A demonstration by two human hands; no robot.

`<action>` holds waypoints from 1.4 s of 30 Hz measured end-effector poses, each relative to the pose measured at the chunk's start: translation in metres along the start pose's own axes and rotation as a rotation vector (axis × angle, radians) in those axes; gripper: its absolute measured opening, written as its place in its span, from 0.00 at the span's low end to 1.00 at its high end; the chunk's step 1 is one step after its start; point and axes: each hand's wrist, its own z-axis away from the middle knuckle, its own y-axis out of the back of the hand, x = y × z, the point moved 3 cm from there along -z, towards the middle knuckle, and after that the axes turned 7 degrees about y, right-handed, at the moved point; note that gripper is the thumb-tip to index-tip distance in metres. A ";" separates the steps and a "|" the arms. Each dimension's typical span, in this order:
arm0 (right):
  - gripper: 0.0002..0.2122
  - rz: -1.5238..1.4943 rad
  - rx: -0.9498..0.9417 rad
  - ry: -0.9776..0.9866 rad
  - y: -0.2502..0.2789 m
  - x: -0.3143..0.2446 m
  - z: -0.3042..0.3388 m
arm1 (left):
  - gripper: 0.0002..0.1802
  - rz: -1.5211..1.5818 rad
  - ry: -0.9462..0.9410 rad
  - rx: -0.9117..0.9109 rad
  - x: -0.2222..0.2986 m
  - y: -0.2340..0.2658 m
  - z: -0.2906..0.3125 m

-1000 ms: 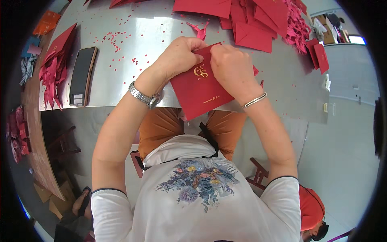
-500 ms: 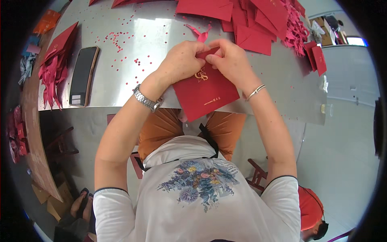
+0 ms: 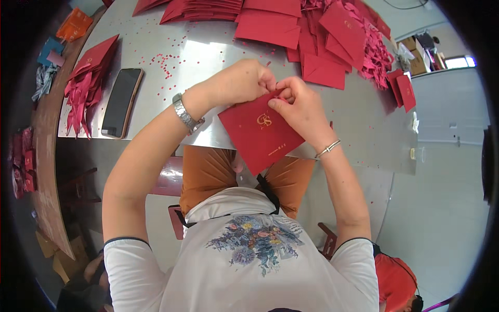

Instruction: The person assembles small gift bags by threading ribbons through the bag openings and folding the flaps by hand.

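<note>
Both hands have shifted slightly, left hand (image 3: 243,82) and right hand (image 3: 300,108) pinching the red envelope's (image 3: 260,136) top corner (gold emblem up) above the steel bench (image 3: 208,57), beside a dark phone (image 3: 121,102)

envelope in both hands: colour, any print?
Deep red envelope with a small gold emblem on its face, clearest in the head view.

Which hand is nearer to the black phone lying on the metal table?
Left. The left hand grips the red envelope at its top edge, with the phone off to its left; the right hand pinches the same envelope farther from the phone.
</note>
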 end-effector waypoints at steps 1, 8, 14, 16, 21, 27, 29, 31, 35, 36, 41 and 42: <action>0.13 -0.015 -0.014 -0.019 -0.001 -0.001 0.001 | 0.06 -0.118 -0.002 0.005 0.003 -0.001 0.001; 0.13 0.073 -0.052 -0.006 -0.004 0.009 0.006 | 0.07 -0.400 -0.037 0.183 -0.005 0.000 0.014; 0.13 0.042 -0.064 -0.081 -0.005 0.022 0.009 | 0.09 -0.388 0.335 0.426 -0.049 0.040 0.038; 0.13 0.048 -0.059 -0.103 -0.006 0.020 0.009 | 0.14 -0.417 0.413 0.535 -0.049 0.042 0.045; 0.13 0.014 -0.011 -0.134 -0.001 0.025 0.013 | 0.14 -0.295 0.163 0.373 -0.005 -0.001 0.076; 0.13 -0.002 0.000 -0.116 0.003 0.024 0.018 | 0.12 -0.137 0.228 0.403 0.000 -0.017 0.070; 0.16 -0.081 0.071 -0.082 0.015 0.026 0.026 | 0.11 -0.076 0.203 0.466 0.003 -0.017 0.066; 0.18 -0.183 0.024 -0.179 0.035 0.027 0.041 | 0.09 0.029 0.274 0.415 0.000 -0.017 0.061; 0.18 -0.468 0.009 -0.337 0.077 0.025 0.089 | 0.05 0.115 0.400 0.343 -0.012 -0.015 0.056; 0.17 -0.569 0.062 -0.380 0.086 0.026 0.102 | 0.06 0.168 0.417 0.334 -0.014 -0.016 0.053; 0.11 -0.653 0.367 -0.293 0.101 0.049 0.147 | 0.09 0.243 0.454 0.293 -0.017 -0.016 0.052; 0.10 -0.649 0.413 -0.293 0.100 0.048 0.149 | 0.09 0.241 0.473 0.294 -0.017 -0.015 0.051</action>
